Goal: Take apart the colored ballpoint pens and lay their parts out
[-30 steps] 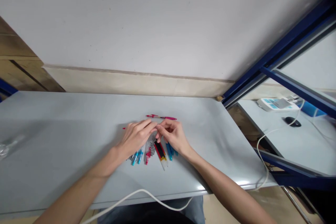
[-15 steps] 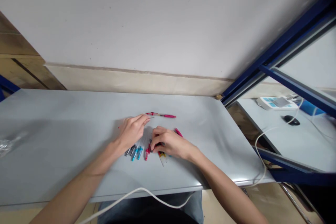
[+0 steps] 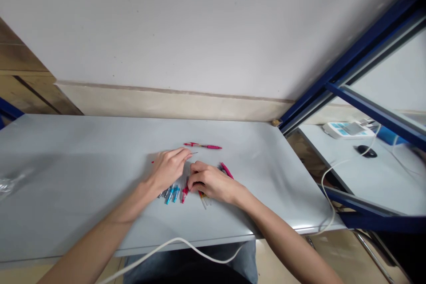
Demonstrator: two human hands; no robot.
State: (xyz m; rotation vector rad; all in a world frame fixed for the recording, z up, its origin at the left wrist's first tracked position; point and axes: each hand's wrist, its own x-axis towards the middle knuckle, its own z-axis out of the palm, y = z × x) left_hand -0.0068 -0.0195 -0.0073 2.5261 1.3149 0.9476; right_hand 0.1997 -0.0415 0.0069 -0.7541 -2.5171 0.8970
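Note:
My left hand [image 3: 169,169] pinches a thin pen refill [image 3: 194,153]; its narrow tip sticks out past the fingertips, and a bit of red shows behind the hand. Just right of it, my right hand [image 3: 213,181] is closed, fingers curled down beside a clear pen barrel with a red end [image 3: 184,194]. What those fingers grip is hidden. Between and below the hands lie clear barrels with blue ends [image 3: 172,194] and dark ends. Several thin refills [image 3: 204,199] poke out under my right hand. Beyond it lie pink-red pen parts [image 3: 226,170].
One pink-red pen [image 3: 203,145] lies farther back on the grey table [image 3: 83,195]. At the left edge is a clear plastic bag [image 3: 9,184]. A white cable [image 3: 179,239] crosses the front. Right, behind a blue frame [image 3: 319,84], are a black mouse [image 3: 366,151] and a white device [image 3: 348,130].
My left hand has shifted slightly right with the refill. My right hand has moved a little left, showing more of the dark and pink-red pen parts behind it.

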